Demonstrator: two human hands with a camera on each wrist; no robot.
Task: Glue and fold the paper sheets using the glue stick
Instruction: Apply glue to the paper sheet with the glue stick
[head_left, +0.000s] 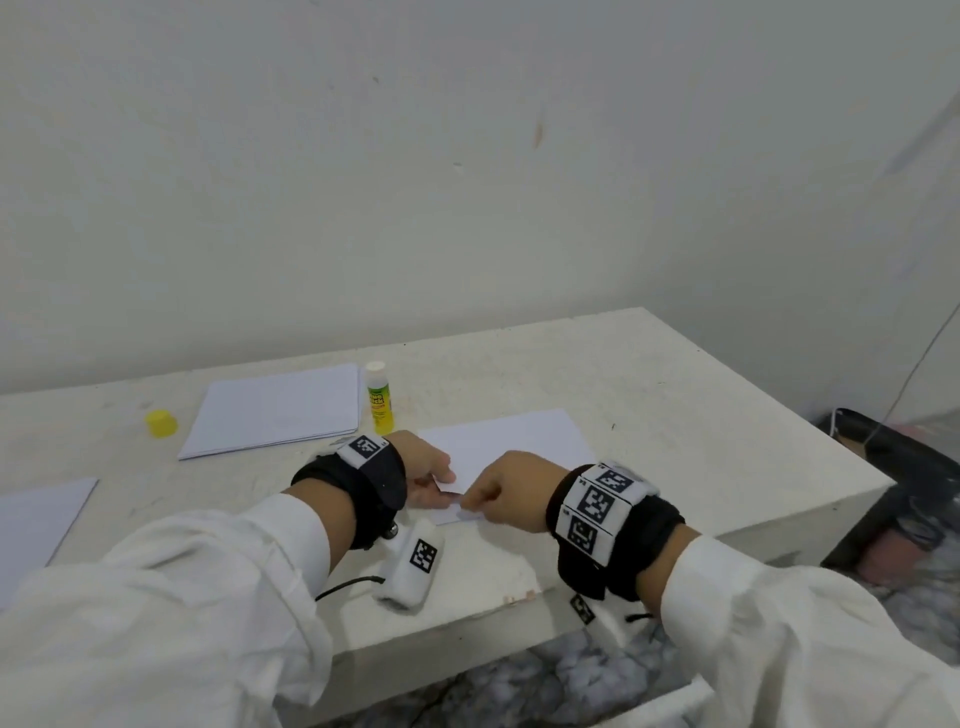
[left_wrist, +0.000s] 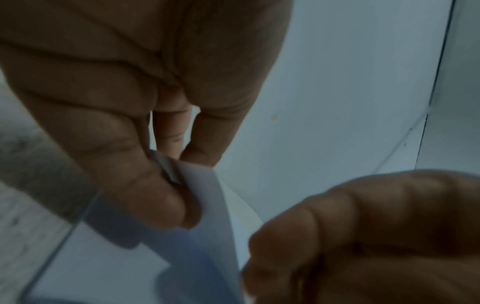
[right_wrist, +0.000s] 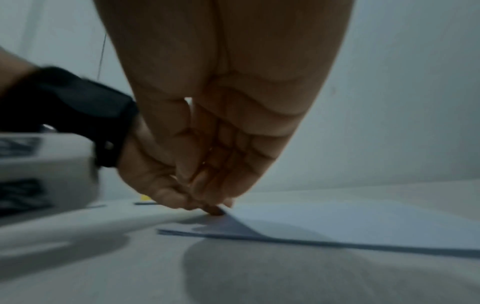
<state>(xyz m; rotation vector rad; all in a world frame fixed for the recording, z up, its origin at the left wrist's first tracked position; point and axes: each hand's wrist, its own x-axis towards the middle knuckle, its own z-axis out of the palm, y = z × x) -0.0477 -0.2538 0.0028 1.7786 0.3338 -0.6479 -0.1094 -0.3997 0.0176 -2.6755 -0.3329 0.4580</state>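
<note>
Paper sheet (head_left: 511, 441) corner, seemingly finger-hidden

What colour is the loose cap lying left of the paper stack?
Yellow; the cap shows best in the head view.

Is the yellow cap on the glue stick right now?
No, the glue stick stands uncapped; its yellow cap lies apart, left of the paper stack.

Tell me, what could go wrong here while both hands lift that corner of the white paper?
1. Both the left hand and the right hand pinch one near corner of the white paper sheet; pulling unevenly could give a crooked fold or a crease.
2. The uncapped green-and-yellow glue stick stands upright just behind the left wrist; a backward swing might topple it onto the stack of white sheets.
3. With its yellow cap lying off, the glue may dry.
</note>
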